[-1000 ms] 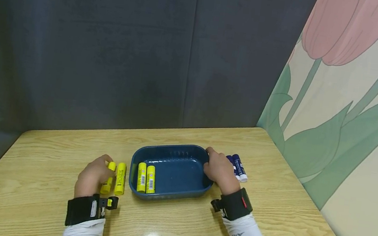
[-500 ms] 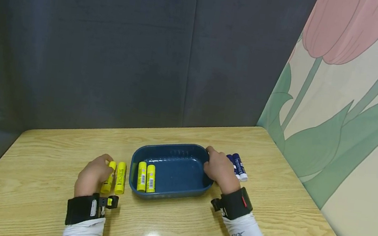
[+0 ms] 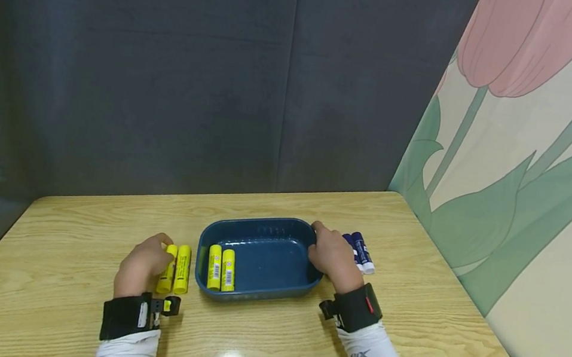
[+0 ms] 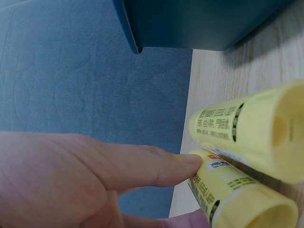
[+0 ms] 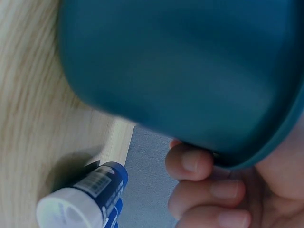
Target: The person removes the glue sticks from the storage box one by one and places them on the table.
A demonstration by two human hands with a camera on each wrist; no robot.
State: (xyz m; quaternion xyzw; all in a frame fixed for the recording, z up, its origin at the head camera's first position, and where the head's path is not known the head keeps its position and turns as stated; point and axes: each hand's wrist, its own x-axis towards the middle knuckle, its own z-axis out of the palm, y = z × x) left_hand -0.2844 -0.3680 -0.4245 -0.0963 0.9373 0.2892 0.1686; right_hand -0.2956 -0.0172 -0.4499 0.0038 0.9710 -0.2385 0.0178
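Observation:
My left hand (image 3: 144,262) pinches the end of a yellow glue stick (image 4: 232,194), thumb on one side and fingers on the other. Right beside it lies a second yellow glue stick (image 3: 182,269), roughly parallel. A dark blue oval-cornered dish (image 3: 274,264) stands on the table, with two more yellow glue sticks (image 3: 221,269) side by side at its left end. With fingers curled under the rim of its right end, my right hand (image 3: 334,257) grips the dish; the right wrist view shows those fingers (image 5: 209,190) close up.
Two dark blue glue sticks with white ends (image 3: 363,254) lie just right of my right hand. The wooden table (image 3: 265,338) ends at a dark curtain (image 3: 195,82) behind and a tulip-painted wall (image 3: 544,236) on the right.
The pinched yellow glue stick has shifted slightly right, closing the gap to the one beside it. My right hand and the dish have stayed put.

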